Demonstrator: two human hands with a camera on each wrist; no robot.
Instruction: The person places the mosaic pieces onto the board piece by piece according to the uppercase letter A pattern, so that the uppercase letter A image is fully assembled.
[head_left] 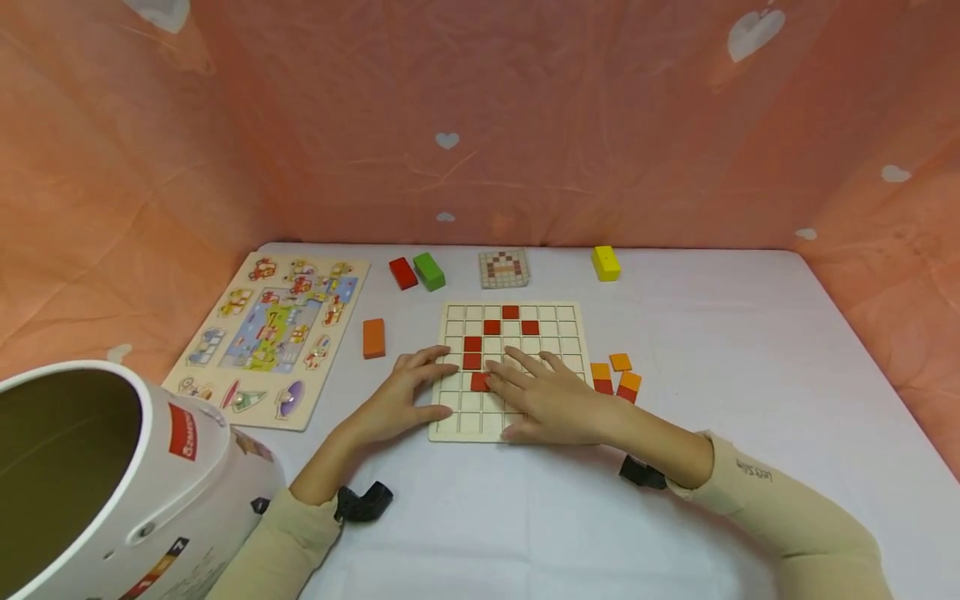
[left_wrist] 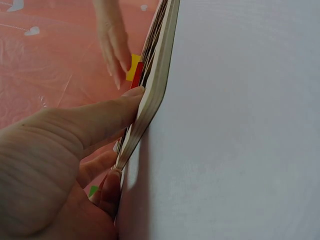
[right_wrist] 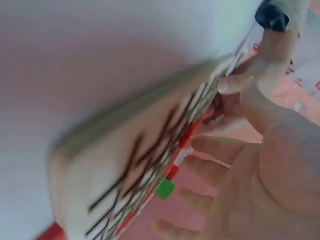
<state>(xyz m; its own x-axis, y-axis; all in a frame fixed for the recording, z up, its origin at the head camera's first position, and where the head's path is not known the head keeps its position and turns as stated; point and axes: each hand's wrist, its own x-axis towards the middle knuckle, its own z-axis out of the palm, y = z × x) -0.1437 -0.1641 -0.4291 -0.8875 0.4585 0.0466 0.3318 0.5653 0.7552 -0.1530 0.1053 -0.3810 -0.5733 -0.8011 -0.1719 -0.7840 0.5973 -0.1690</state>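
Observation:
A pale wooden grid board (head_left: 468, 425) lies on the white table, with several red square tiles (head_left: 511, 312) in its cells. My left hand (head_left: 397, 398) rests at the board's left edge, thumb and fingertips touching the rim. In the left wrist view the thumb (left_wrist: 107, 117) lies along the top of that edge. Over the board's right half, my right hand (head_left: 551, 398) is spread palm down, its fingertips close to the lowest visible red tile (head_left: 478, 382). No tile shows in its fingers in the right wrist view; part of the grid is hidden beneath it.
Orange and red tiles (head_left: 620, 362) lie right of the board. Behind it are a patterned card (head_left: 504, 269) and yellow (head_left: 606, 263), green (head_left: 429, 272) and red (head_left: 402, 273) blocks. Leftward lie an orange block (head_left: 373, 338), a picture puzzle (head_left: 300, 408) and a white bucket (head_left: 217, 492).

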